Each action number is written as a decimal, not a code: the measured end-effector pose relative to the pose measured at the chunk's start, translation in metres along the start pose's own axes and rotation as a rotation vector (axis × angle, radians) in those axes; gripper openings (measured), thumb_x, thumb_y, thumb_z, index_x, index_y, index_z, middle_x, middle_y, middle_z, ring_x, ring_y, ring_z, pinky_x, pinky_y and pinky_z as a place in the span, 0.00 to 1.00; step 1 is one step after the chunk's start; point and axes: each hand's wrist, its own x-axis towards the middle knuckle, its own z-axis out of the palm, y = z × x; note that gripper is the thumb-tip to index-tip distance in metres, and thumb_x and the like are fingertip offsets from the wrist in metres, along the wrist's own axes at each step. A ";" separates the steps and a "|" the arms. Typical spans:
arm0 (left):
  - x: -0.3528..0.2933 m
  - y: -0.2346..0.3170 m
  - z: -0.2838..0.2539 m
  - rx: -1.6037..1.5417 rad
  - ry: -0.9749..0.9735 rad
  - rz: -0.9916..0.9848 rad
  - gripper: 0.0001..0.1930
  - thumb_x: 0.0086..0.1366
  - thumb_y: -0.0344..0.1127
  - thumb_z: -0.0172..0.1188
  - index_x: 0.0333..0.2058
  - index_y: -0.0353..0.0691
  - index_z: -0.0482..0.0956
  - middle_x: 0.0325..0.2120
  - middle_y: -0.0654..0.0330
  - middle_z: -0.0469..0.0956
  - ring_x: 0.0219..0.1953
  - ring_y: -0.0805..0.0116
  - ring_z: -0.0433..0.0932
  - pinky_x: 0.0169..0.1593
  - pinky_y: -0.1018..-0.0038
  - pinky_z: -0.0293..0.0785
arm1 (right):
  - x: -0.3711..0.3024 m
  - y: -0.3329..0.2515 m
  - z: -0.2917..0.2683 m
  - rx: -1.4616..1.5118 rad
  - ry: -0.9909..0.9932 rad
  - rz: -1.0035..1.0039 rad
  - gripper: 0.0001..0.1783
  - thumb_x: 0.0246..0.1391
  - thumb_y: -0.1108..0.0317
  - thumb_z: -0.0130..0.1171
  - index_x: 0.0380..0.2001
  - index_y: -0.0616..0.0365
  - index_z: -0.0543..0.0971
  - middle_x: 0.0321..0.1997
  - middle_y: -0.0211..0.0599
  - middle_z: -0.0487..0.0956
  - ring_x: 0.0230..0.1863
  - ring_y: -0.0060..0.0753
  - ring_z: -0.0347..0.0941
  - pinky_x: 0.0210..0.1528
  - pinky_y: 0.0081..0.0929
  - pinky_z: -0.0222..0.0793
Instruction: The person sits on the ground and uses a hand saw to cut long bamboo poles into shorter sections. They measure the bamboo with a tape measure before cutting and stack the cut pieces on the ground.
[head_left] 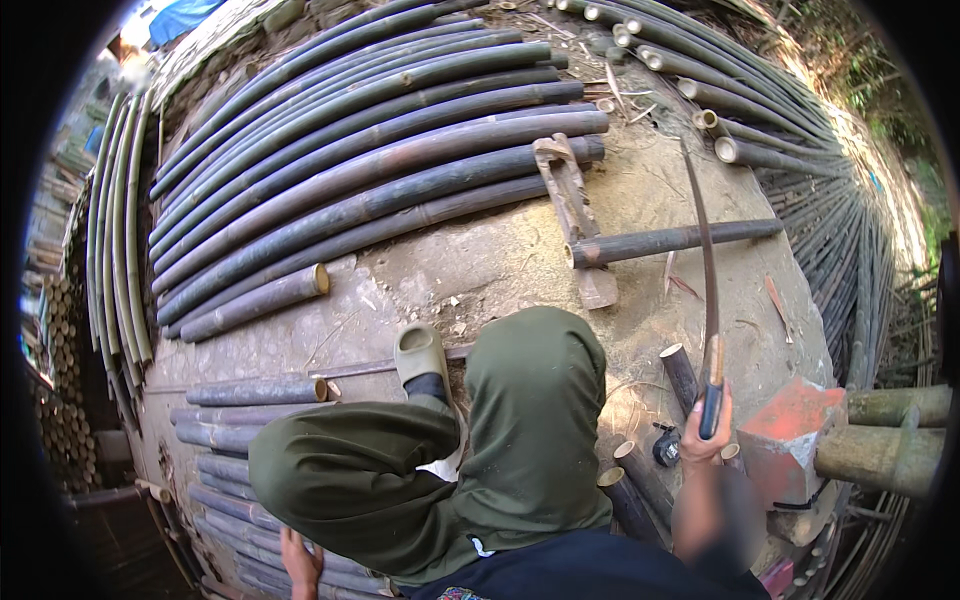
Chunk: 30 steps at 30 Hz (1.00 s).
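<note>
My right hand (706, 428) is closed around the dark handle of a hand saw (707, 250), whose long, slightly curved blade points away from me. Low on the left, beside my bent knee, my left hand (300, 565) curls its fingers over a cut bamboo pole (262, 545) in a stack; part of the grip is hidden. Ahead to the right, a dark bamboo piece (680, 241) rests across a notched wooden block (570, 205). A short bamboo offcut (680, 375) lies close to the saw handle, and a black tape measure (666, 446) sits near my right wrist.
Long dark bamboo poles (390, 150) lie in rows ahead. More poles (740, 100) are piled at the far right. A red-topped concrete block (795, 420) stands beside my right forearm. My sandalled foot (420, 358) is on the ground ahead of the left stack.
</note>
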 end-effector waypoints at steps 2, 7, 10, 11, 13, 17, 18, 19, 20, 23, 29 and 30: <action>0.113 0.009 -0.030 -0.127 0.155 -0.010 0.25 0.50 0.25 0.63 0.50 0.35 0.74 0.46 0.47 0.74 0.50 0.44 0.74 0.55 0.60 0.71 | 0.013 -0.026 0.029 -0.100 -0.008 -0.070 0.31 0.58 0.73 0.56 0.64 0.70 0.64 0.53 0.60 0.79 0.43 0.47 0.83 0.42 0.31 0.77; 0.361 0.166 -0.093 -0.115 0.149 0.385 0.15 0.57 0.29 0.63 0.44 0.37 0.76 0.42 0.49 0.76 0.48 0.49 0.77 0.51 0.62 0.73 | 0.045 -0.009 0.103 -0.308 0.080 0.175 0.36 0.59 0.68 0.60 0.69 0.55 0.59 0.55 0.55 0.76 0.46 0.49 0.81 0.40 0.44 0.80; 0.459 0.305 -0.061 0.065 -0.048 0.680 0.21 0.59 0.41 0.64 0.48 0.37 0.75 0.46 0.48 0.75 0.51 0.48 0.75 0.55 0.60 0.72 | 0.056 0.026 0.147 -0.339 0.045 0.407 0.38 0.60 0.66 0.60 0.70 0.49 0.57 0.50 0.45 0.74 0.40 0.45 0.79 0.38 0.40 0.81; 0.473 0.351 -0.042 0.151 -0.148 0.725 0.25 0.60 0.45 0.64 0.52 0.39 0.74 0.49 0.49 0.74 0.53 0.49 0.74 0.56 0.60 0.73 | 0.063 0.023 0.161 -0.350 -0.021 0.435 0.38 0.59 0.67 0.60 0.69 0.49 0.58 0.48 0.46 0.73 0.40 0.46 0.78 0.38 0.41 0.81; 0.486 0.433 -0.001 0.242 -0.325 0.777 0.33 0.59 0.55 0.64 0.56 0.38 0.71 0.52 0.49 0.73 0.57 0.49 0.73 0.59 0.58 0.72 | 0.067 0.011 0.193 -0.357 -0.148 0.398 0.38 0.56 0.69 0.62 0.68 0.55 0.59 0.50 0.50 0.68 0.45 0.48 0.76 0.43 0.41 0.79; 0.469 0.534 0.066 0.212 -0.431 0.916 0.41 0.55 0.61 0.66 0.59 0.38 0.66 0.54 0.47 0.72 0.58 0.49 0.72 0.60 0.58 0.72 | 0.068 0.008 0.221 -0.379 -0.349 0.301 0.42 0.50 0.73 0.63 0.68 0.61 0.58 0.51 0.52 0.65 0.49 0.55 0.72 0.49 0.46 0.75; 0.462 0.551 0.083 0.194 -0.431 0.931 0.41 0.55 0.60 0.66 0.58 0.38 0.65 0.54 0.46 0.71 0.58 0.48 0.72 0.59 0.57 0.74 | 0.072 0.007 0.227 -0.353 -0.421 0.318 0.43 0.49 0.74 0.63 0.68 0.61 0.58 0.51 0.53 0.65 0.50 0.57 0.71 0.51 0.48 0.73; 0.459 0.561 0.099 0.174 -0.448 0.905 0.39 0.55 0.59 0.67 0.57 0.38 0.66 0.53 0.46 0.72 0.57 0.48 0.73 0.58 0.57 0.75 | 0.079 0.007 0.231 -0.329 -0.485 0.329 0.44 0.48 0.75 0.63 0.68 0.60 0.58 0.51 0.53 0.65 0.51 0.58 0.70 0.53 0.50 0.71; 0.457 0.564 0.115 0.154 -0.464 0.873 0.38 0.54 0.57 0.68 0.55 0.39 0.66 0.53 0.46 0.72 0.57 0.48 0.74 0.57 0.57 0.76 | 0.086 0.007 0.235 -0.302 -0.552 0.337 0.45 0.47 0.76 0.63 0.69 0.60 0.57 0.52 0.54 0.65 0.52 0.59 0.70 0.56 0.52 0.69; 0.458 0.558 0.139 0.099 -0.478 0.812 0.33 0.53 0.51 0.69 0.51 0.37 0.67 0.49 0.47 0.74 0.54 0.47 0.76 0.55 0.58 0.76 | 0.143 0.028 0.235 -0.490 -0.391 0.028 0.51 0.40 0.76 0.67 0.70 0.56 0.56 0.61 0.55 0.60 0.63 0.61 0.60 0.65 0.51 0.62; 0.447 0.519 0.042 0.006 -0.503 0.968 0.34 0.52 0.52 0.69 0.51 0.36 0.71 0.44 0.49 0.76 0.49 0.51 0.78 0.50 0.60 0.76 | 0.262 0.076 0.219 -0.335 -0.584 -0.628 0.33 0.41 0.75 0.66 0.55 0.53 0.72 0.49 0.41 0.73 0.52 0.46 0.72 0.64 0.47 0.64; 0.450 0.507 0.020 -0.023 -0.493 0.977 0.35 0.51 0.53 0.69 0.52 0.36 0.71 0.44 0.50 0.76 0.48 0.51 0.78 0.50 0.60 0.76 | 0.262 0.062 0.221 -0.311 -0.597 -0.624 0.30 0.41 0.74 0.67 0.52 0.53 0.72 0.46 0.40 0.74 0.49 0.44 0.72 0.61 0.46 0.66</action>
